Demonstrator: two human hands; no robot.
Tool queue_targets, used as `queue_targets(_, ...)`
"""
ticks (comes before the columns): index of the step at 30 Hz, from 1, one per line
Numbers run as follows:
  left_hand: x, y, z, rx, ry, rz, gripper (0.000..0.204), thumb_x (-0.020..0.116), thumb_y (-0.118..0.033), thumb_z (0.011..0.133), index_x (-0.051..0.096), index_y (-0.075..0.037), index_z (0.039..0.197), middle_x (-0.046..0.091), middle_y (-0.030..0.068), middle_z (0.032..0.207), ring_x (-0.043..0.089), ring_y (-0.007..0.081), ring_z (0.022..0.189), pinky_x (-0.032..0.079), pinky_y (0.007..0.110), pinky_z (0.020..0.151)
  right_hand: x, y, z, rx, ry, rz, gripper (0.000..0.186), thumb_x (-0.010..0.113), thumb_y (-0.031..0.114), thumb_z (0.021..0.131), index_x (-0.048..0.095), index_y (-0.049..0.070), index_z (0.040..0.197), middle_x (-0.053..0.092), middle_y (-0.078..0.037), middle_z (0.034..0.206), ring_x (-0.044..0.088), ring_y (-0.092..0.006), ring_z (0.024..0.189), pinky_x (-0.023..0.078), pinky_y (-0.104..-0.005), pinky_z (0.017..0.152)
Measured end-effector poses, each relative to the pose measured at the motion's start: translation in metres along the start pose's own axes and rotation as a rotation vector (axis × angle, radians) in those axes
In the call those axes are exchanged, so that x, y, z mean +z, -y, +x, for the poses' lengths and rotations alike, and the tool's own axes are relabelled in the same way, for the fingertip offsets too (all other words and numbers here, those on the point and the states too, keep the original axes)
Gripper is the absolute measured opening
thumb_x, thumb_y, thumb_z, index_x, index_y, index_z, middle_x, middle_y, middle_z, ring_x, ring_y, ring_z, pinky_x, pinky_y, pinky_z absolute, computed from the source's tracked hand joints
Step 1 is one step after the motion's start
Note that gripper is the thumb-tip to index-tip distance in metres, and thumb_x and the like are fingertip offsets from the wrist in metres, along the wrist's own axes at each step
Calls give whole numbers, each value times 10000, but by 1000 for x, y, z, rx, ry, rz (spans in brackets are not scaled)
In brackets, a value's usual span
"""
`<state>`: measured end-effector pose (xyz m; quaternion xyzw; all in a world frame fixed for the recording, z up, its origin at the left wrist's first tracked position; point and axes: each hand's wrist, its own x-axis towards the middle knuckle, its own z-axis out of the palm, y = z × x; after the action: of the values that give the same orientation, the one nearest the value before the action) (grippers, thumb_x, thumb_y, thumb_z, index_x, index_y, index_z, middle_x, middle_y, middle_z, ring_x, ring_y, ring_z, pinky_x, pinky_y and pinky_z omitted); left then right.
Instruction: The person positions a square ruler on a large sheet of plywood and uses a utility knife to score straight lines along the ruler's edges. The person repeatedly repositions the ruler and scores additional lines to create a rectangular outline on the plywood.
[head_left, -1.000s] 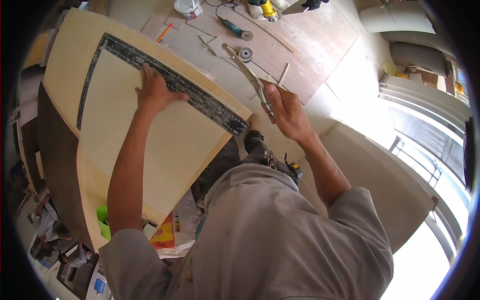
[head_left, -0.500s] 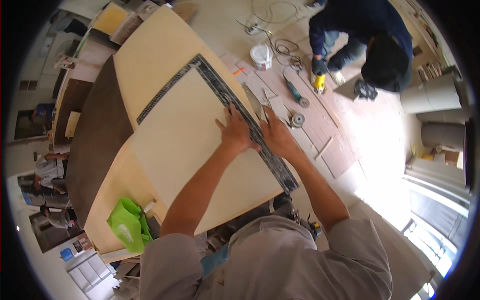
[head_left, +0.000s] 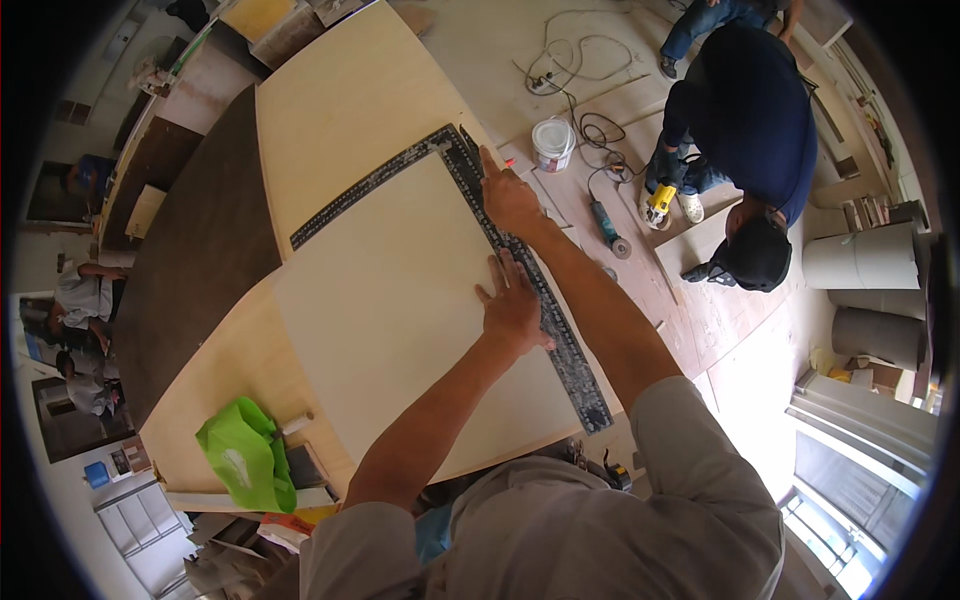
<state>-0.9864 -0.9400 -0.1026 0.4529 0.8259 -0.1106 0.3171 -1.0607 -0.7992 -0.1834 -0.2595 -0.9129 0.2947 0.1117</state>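
Note:
A black L-shaped carpenter's square (head_left: pixel 575 372) with pale smears lies along two edges of a white sheet (head_left: pixel 400 310). The sheet rests on a light wooden board (head_left: pixel 350 90). My left hand (head_left: pixel 515 308) presses down with fingers spread, its fingertips on the square's long arm and the palm over the sheet. Farther off, near the square's corner, my right hand (head_left: pixel 512 203) is closed at the outer edge of the long arm. A thin dark tip shows just beyond its fingers; its kind is too small to make out.
A green bag (head_left: pixel 245 455) lies at the board's near left, by a dark brown panel (head_left: pixel 200 250). On the right floor are a white bucket (head_left: pixel 553 145), cables and an angle grinder (head_left: pixel 610 230). A crouching co-worker (head_left: pixel 750 130) holds a yellow power tool (head_left: pixel 658 207).
My right hand has moved away from me along the square's outer edge, toward its corner. My left hand stays pressed on the long arm. The co-worker has shifted, and the view has moved slightly.

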Motion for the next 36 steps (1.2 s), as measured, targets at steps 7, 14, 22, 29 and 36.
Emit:
queue_targets(7,1,3,2,5,5,-3,1353,885,-536,593,130,140,1490,-14,321,1586,13,475,1479,302,631,1107,-3,2,1,-11,45,-21,653,476,226,982,184,72,1545,606,-312,1009,668,-439,859,556,-498,796)
queue_targets(14,4,3,3,13,-29,22,1362,889,-543,581,139,141,1489,16,328,1582,43,484,1473,321,632,1093,-4,0,2,-93,-5,-25,610,478,193,971,251,90,1528,649,-299,771,658,-472,690,559,-533,651)
queue_targets(22,3,1,4,17,-33,20,1350,890,-537,580,157,154,1478,33,338,1575,53,496,1466,336,642,1081,-5,-4,10,-78,-29,109,539,442,223,988,322,111,1502,657,-326,851,651,-510,786,543,-560,716)
queue_targets(29,5,3,4,23,-42,33,1347,884,-549,579,169,159,1474,43,346,1569,64,505,1461,345,641,1075,-7,-2,10,21,16,297,507,391,267,1013,331,150,1502,651,-330,952,613,-532,929,494,-564,858)
queue_targets(36,5,2,3,13,-42,44,1340,886,-546,582,173,148,1479,46,337,1574,75,495,1464,362,631,1069,-11,-3,-4,65,73,265,514,376,281,1017,309,172,1514,651,-318,990,620,-512,939,490,-565,855)
